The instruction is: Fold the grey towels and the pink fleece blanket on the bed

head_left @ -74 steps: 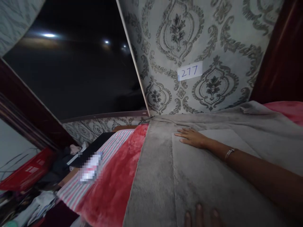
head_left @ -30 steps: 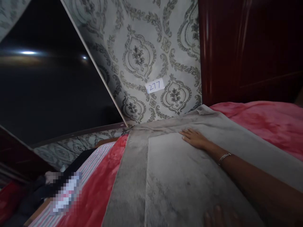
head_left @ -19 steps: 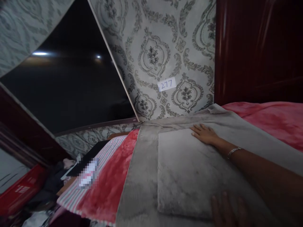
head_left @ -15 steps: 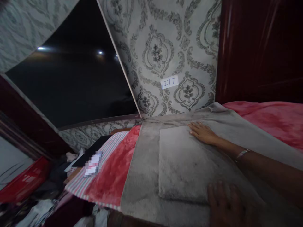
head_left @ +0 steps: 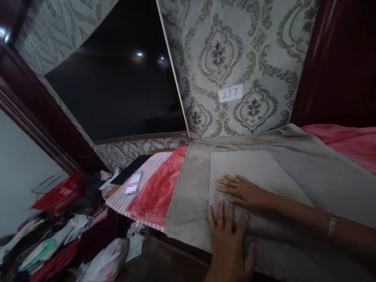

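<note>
A folded grey plush fabric (head_left: 249,166) lies on a larger spread of the same grey fabric (head_left: 190,188). My right hand (head_left: 248,192), with a bracelet on its wrist, reaches in from the right and rests flat on the folded part, palm down. Its fingers are stretched out and open. My left hand (head_left: 227,239) comes up from below, fingers spread over the near left edge of the fold and apparently touching it. Neither hand grips anything. Under my hands and forearms, the near edge of the fold is partly hidden.
Left of the grey fabric lies a red plush cloth (head_left: 160,188) with a striped border and a blurred white item (head_left: 133,183). Clothes and bags (head_left: 102,260) pile up at lower left, beside a red basket (head_left: 60,194). A large black screen (head_left: 126,86) stands against the patterned wall.
My right hand has slid toward me from the far edge of the fold. My left hand has moved left and forward into clearer view. The view has shifted left.
</note>
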A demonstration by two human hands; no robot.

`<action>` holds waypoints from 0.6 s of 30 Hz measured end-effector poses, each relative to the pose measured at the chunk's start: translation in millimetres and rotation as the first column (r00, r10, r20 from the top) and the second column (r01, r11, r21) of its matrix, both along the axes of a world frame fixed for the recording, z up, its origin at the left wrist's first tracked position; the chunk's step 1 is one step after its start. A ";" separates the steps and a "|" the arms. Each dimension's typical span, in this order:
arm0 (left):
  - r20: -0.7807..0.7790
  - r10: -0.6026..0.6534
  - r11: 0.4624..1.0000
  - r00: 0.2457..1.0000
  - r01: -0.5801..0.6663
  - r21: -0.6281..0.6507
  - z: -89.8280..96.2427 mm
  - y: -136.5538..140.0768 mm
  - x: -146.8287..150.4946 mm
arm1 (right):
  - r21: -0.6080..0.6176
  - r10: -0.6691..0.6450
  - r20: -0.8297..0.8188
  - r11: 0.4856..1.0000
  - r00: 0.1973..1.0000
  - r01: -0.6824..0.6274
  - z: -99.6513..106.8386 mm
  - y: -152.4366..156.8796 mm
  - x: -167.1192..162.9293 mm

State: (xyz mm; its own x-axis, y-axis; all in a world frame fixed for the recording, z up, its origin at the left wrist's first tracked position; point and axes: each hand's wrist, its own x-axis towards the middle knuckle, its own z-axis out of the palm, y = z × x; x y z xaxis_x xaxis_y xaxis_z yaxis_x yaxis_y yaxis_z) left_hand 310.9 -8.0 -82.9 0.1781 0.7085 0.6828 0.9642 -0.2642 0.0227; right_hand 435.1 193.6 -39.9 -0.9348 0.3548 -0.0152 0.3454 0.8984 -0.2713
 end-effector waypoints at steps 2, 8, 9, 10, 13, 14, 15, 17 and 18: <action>-0.046 0.019 0.999 0.999 -0.021 -0.025 -7.8 -0.4 -6.6 | 0.008 0.038 -0.022 0.999 0.999 -0.038 -0.5 4.5 -14.1; 0.015 0.051 0.999 0.999 -0.051 0.009 -39.4 6.0 -6.8 | -0.019 -0.051 0.008 0.999 0.999 0.051 -3.7 53.4 -45.4; 0.009 0.050 0.998 0.999 -0.050 0.026 -44.4 8.9 -7.1 | -0.016 -0.073 0.016 0.997 0.997 0.073 -3.8 64.2 -49.8; -0.001 0.050 0.997 0.999 -0.050 0.052 -49.6 12.9 -7.2 | -0.012 -0.092 0.023 0.996 0.996 0.092 -3.9 74.9 -54.0; 0.025 0.090 0.960 0.996 -0.094 0.263 -65.1 31.4 -2.9 | 0.002 -0.142 0.048 0.990 0.989 0.142 -4.7 104.3 -65.7; 0.065 0.105 0.928 0.992 -0.121 0.353 -69.9 38.6 -0.1 | 0.004 -0.161 0.054 0.987 0.985 0.161 -5.4 113.0 -69.2; 0.106 0.111 0.889 0.988 -0.147 0.433 -74.6 45.2 2.8 | 0.007 -0.181 0.058 0.984 0.982 0.181 -6.3 121.2 -72.5; 0.134 0.121 0.836 0.984 -0.173 0.520 -83.7 54.8 6.8 | 0.015 -0.218 0.057 0.976 0.974 0.218 -9.1 136.1 -78.4; 0.113 0.132 0.834 0.985 -0.171 0.525 -88.4 57.0 7.3 | 0.020 -0.233 0.054 0.972 0.971 0.233 -10.9 142.9 -81.0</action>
State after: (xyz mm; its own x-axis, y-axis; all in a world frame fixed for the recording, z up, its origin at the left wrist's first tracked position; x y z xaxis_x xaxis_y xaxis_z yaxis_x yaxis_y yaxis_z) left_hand 318.1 49.0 -171.3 0.0370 0.2478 0.9681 0.9944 -0.1054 -0.0111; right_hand 354.1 336.5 -50.8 -0.8242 0.5633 -0.0584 0.5598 0.7948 -0.2343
